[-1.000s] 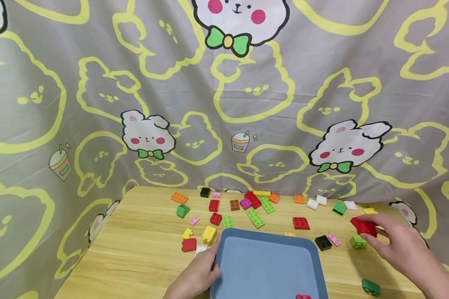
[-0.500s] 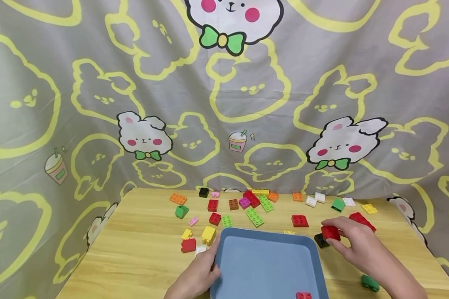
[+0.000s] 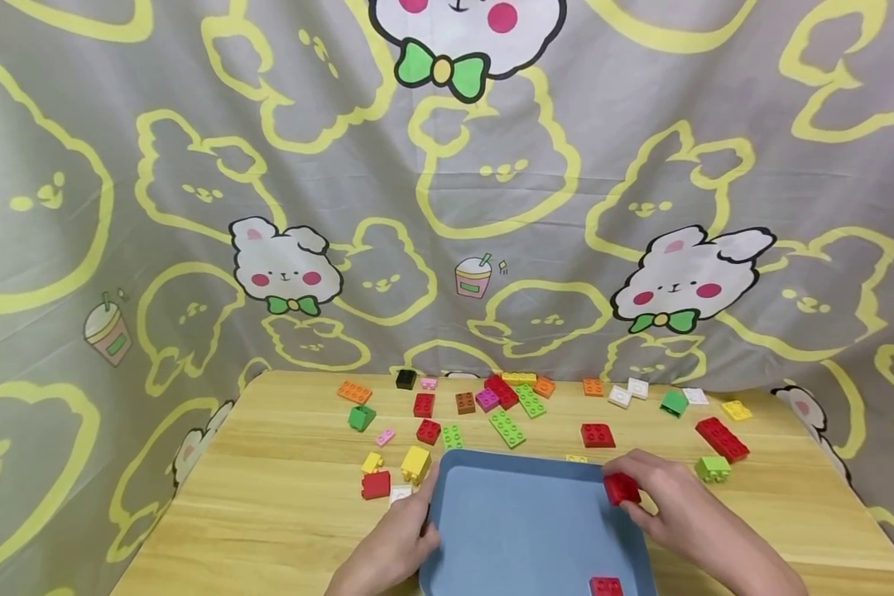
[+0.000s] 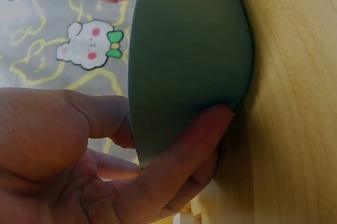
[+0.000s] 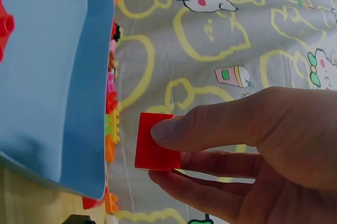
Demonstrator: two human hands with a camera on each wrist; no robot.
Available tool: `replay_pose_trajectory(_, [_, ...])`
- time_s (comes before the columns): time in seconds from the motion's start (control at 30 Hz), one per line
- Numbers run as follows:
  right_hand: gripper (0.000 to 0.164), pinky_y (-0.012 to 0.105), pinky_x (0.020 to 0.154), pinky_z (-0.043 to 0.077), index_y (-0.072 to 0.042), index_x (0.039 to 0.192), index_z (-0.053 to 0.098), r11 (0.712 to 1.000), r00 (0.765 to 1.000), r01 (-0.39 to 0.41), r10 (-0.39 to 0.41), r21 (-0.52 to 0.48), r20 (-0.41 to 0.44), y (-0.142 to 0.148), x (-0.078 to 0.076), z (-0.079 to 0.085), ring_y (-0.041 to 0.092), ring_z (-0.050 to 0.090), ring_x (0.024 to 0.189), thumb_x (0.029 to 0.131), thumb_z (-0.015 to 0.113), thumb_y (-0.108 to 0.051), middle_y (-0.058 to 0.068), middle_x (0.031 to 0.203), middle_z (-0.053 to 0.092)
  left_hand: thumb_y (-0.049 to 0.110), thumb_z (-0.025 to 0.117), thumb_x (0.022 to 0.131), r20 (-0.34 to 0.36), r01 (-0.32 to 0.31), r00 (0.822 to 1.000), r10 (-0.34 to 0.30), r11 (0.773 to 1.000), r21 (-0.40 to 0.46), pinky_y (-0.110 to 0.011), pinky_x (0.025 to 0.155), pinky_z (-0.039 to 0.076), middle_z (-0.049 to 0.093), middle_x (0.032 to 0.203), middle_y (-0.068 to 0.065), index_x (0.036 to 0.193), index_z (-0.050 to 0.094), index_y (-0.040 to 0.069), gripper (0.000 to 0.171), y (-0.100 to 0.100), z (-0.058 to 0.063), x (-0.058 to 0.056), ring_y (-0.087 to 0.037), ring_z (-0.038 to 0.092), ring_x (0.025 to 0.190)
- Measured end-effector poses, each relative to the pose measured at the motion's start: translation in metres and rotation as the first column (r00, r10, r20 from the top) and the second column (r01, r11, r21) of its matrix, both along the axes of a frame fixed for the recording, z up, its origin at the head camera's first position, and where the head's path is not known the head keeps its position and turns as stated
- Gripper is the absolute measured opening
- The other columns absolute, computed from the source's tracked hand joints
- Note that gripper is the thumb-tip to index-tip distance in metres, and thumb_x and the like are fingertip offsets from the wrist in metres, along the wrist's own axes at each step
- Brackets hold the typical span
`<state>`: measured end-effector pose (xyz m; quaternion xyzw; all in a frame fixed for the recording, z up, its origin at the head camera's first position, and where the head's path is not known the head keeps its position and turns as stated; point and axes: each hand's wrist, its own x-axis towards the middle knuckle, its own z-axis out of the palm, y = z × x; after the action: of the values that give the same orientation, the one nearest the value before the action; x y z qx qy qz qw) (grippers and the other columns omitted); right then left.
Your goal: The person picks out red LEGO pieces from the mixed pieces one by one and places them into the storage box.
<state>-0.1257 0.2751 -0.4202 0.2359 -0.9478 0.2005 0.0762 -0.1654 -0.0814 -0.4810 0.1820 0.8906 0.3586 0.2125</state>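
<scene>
A right hand (image 3: 674,501) pinches a red toy brick (image 3: 620,488) above a blue tray's (image 3: 521,530) far right corner.
Thumb and fingers clasp the smooth-sided block; the left hand (image 3: 395,538) grips the shallow, round-cornered tray's left wall on a wood-grain tabletop (image 3: 268,497).

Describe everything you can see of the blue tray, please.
The blue tray looks like smooth plastic, with rounded corners and a raised rim. It sits open side up on the wooden table; the head view cuts off its near edge. The left hand grips its left side, and a red block lies inside it.
</scene>
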Motion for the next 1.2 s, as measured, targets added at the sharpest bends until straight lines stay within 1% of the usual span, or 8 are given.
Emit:
replay_pose_trajectory(0.13, [0.042, 0.039, 0.071, 0.057, -0.015, 0.101, 0.068, 0.999, 1.0, -0.021, 0.02, 0.038, 0.019, -0.003, 0.0, -0.001, 0.012, 0.058, 0.082, 0.065, 0.088, -0.009, -0.006, 0.095, 0.064, 0.0, 0.057, 0.088, -0.012, 0.008, 1.0, -0.008, 1.0, 0.005, -0.023, 0.049, 0.04, 0.05, 0.133, -0.01, 0.155, 0.014, 0.005, 0.08, 0.002, -0.001, 0.0, -0.011, 0.052, 0.07])
replay_pose_trajectory(0.23, [0.038, 0.038, 0.071, 0.056, -0.014, 0.101, 0.068, 0.999, 0.993, -0.031, 0.027, 0.039, 0.116, -0.006, -0.001, -0.001, 0.012, 0.056, 0.081, 0.067, 0.087, -0.011, -0.007, 0.094, 0.063, 0.0, 0.057, 0.088, -0.027, 0.013, 1.0, -0.013, 1.0, 0.01, -0.023, 0.052, 0.043, 0.05, 0.135, -0.01, 0.156, 0.014, 0.005, 0.08, 0.004, -0.001, 0.0, -0.011, 0.052, 0.074])
replay_pose_trajectory(0.37, [0.034, 0.033, 0.067, 0.056, -0.01, 0.102, 0.069, 0.998, 0.964, -0.056, 0.052, 0.01, 0.262, -0.01, -0.003, -0.007, 0.011, 0.054, 0.077, 0.072, 0.084, -0.011, -0.006, 0.092, 0.061, 0.0, 0.058, 0.088, -0.043, 0.016, 0.999, -0.016, 1.0, 0.014, -0.023, 0.054, 0.045, 0.05, 0.135, -0.012, 0.156, 0.013, 0.006, 0.081, 0.005, -0.002, 0.0, -0.01, 0.052, 0.07])
replay_pose_trajectory(0.53, [0.027, 0.033, 0.066, 0.054, -0.01, 0.1, 0.069, 0.994, 0.93, -0.111, 0.109, -0.015, 0.351, -0.014, -0.006, -0.017, 0.009, 0.051, 0.075, 0.076, 0.081, -0.008, -0.01, 0.087, 0.058, 0.0, 0.058, 0.088, -0.056, 0.017, 0.998, -0.016, 1.0, 0.015, -0.024, 0.056, 0.046, 0.05, 0.132, -0.013, 0.156, 0.013, 0.006, 0.082, 0.006, -0.002, 0.0, -0.009, 0.051, 0.067])
replay_pose_trajectory(0.67, [0.023, 0.031, 0.064, 0.052, -0.014, 0.097, 0.069, 0.993, 0.892, -0.121, 0.111, -0.005, 0.438, -0.02, -0.007, -0.023, 0.006, 0.049, 0.071, 0.078, 0.078, -0.006, -0.016, 0.078, 0.053, -0.001, 0.058, 0.088, -0.054, 0.015, 0.998, -0.014, 1.0, 0.014, -0.025, 0.058, 0.046, 0.05, 0.132, -0.012, 0.156, 0.012, 0.008, 0.083, 0.007, -0.001, 0.0, -0.01, 0.052, 0.072])
replay_pose_trajectory(0.83, [0.021, 0.029, 0.061, 0.049, -0.016, 0.093, 0.069, 0.99, 0.885, -0.137, 0.109, 0.031, 0.452, -0.024, -0.007, -0.031, 0.005, 0.047, 0.068, 0.077, 0.078, -0.004, -0.017, 0.073, 0.051, 0.0, 0.057, 0.089, -0.051, 0.015, 0.999, -0.015, 1.0, 0.006, -0.025, 0.061, 0.047, 0.047, 0.139, -0.013, 0.156, 0.012, 0.007, 0.081, 0.007, 0.0, 0.001, -0.012, 0.053, 0.082])
replay_pose_trajectory(1.07, [0.021, 0.028, 0.061, 0.049, -0.019, 0.089, 0.069, 0.994, 0.867, -0.098, 0.061, 0.049, 0.494, -0.034, -0.006, -0.037, 0.008, 0.048, 0.068, 0.077, 0.078, -0.004, -0.014, 0.071, 0.051, 0.0, 0.058, 0.088, -0.024, 0.004, 1.0, -0.004, 1.0, -0.019, -0.022, 0.049, 0.04, 0.056, 0.119, -0.009, 0.155, 0.015, 0.003, 0.08, 0.0, 0.001, 0.002, -0.012, 0.05, 0.062])
replay_pose_trajectory(1.2, [0.023, 0.029, 0.06, 0.048, -0.019, 0.088, 0.068, 0.995, 0.866, -0.079, 0.036, 0.067, 0.499, -0.038, -0.005, -0.039, 0.01, 0.047, 0.07, 0.076, 0.078, -0.002, -0.012, 0.072, 0.05, 0.002, 0.058, 0.088, -0.015, 0.003, 1.0, -0.004, 1.0, -0.019, -0.022, 0.048, 0.038, 0.056, 0.117, -0.007, 0.155, 0.014, 0.003, 0.08, 0.0, 0.002, 0.001, -0.012, 0.049, 0.061])
